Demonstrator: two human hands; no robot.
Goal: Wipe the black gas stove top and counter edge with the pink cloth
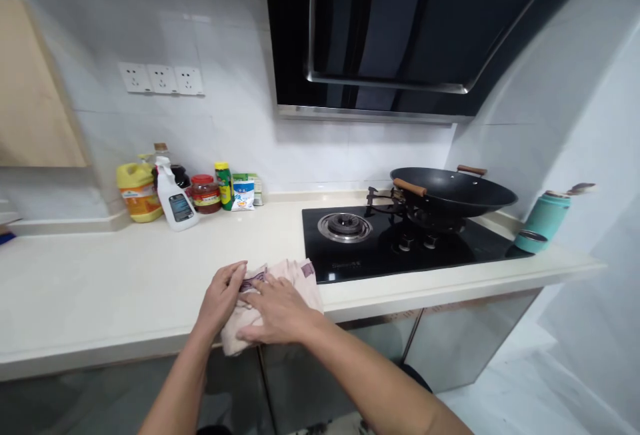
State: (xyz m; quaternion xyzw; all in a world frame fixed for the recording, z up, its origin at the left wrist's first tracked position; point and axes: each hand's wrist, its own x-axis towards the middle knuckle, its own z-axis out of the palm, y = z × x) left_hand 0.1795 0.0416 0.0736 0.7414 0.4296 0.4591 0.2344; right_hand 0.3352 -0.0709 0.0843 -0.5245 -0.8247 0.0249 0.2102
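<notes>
The cloth (287,288) lies at the front edge of the bench (100,282), just left of the black hob (400,242), and part of it hangs over the edge toward the cupboard doors below. That overhang looks like the main risk: if the hands push or drag the cloth any further forward, its weight may carry it off the bench and onto the floor. A second risk, as I judge it, is that a sweep to the right would take the cloth onto the hob's glass and toward the left burner (345,226); no flame shows there, so this is a matter of snagging more than scorching. The wok (450,192) on the right burner sits well apart from the cloth.

The left hand (220,302) rests on the cloth's left side with its fingers (235,274) curled down, gripping a fold. The right hand (280,312) lies flat on top, fingers spread and pressing the cloth to the bench.

The cloth is pale pink-beige, soft and rumpled, bunched under the hands, with a darker purplish band or print near its upper edge. It looks thin and limp, and whether it is damp I cannot tell.
</notes>
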